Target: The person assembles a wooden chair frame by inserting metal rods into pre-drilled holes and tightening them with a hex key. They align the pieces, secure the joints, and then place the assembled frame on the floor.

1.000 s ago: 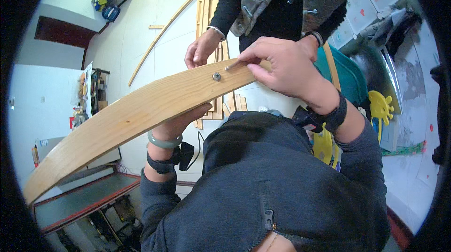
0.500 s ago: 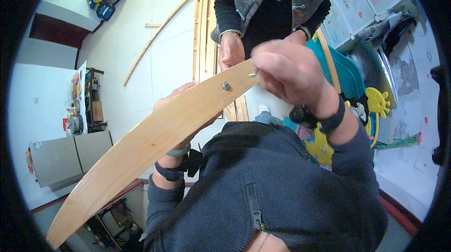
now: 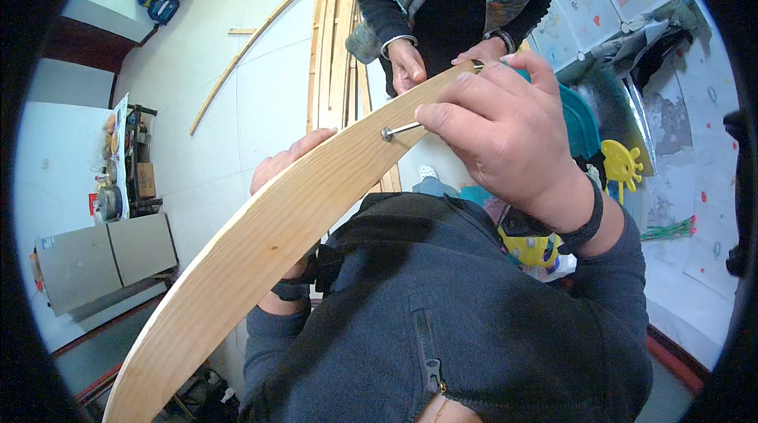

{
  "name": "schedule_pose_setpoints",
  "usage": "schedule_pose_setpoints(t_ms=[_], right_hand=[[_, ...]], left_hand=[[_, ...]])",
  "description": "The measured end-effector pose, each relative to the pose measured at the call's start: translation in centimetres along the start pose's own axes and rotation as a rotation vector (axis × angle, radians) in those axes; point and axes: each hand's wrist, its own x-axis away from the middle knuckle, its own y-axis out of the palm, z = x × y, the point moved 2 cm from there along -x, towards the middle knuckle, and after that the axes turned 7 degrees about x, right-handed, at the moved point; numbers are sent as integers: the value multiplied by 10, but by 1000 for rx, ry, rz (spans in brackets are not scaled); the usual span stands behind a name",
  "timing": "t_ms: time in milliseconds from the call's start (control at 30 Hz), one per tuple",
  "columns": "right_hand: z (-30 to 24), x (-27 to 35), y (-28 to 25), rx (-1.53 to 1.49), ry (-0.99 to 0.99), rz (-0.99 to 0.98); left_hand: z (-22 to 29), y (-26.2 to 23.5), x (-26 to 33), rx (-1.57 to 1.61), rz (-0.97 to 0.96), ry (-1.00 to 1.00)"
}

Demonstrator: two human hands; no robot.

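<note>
A long curved wooden board [image 3: 260,241] runs from the lower left up to the upper middle. My left hand [image 3: 283,164] grips it from behind, fingers showing over its top edge. My right hand [image 3: 497,135] sits at the board's upper end, fingers pinching a metal bolt [image 3: 399,131] that sticks out of the board near that end. A second person in dark sleeves stands opposite, one hand [image 3: 407,64] hanging just past the board's tip, the other hand [image 3: 488,50] behind it.
Several long wooden strips [image 3: 332,36] and a thin curved slat [image 3: 253,40] lie on the pale floor. A grey cabinet [image 3: 103,253] stands at left with a cluttered shelf above it. A teal object [image 3: 580,119] and a yellow toy [image 3: 620,166] sit at right.
The board has tilted steeper, its lower end dropping to the lower left. My right hand has shifted to the bolt, which now stands out from the wood.
</note>
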Motion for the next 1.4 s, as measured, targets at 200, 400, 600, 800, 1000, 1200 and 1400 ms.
schedule_pose_setpoints(t_ms=[200, 400, 600, 800, 1000, 1200, 1400], right_hand=[[-1, -14, -5, 14, -228, -31], [4, -14, 4, -89, -274, -231], [2, -10, 3, -125, -257, -208], [-6, -11, 3, -190, -359, -118], [10, -7, 4, -285, -120, -229], [4, 8, 21, -554, 98, -268], [25, 20, 2, -742, 232, -106]], left_hand=[[9, -2, -5, -45, -52, -76], [11, 1, 1, -46, 16, -18], [11, 2, 3, 26, 44, 2], [15, 0, 6, 323, 9, -156], [18, 2, 3, 444, 63, -169], [23, -3, 3, 189, 72, 60], [12, -2, 8, 347, -16, -184]])
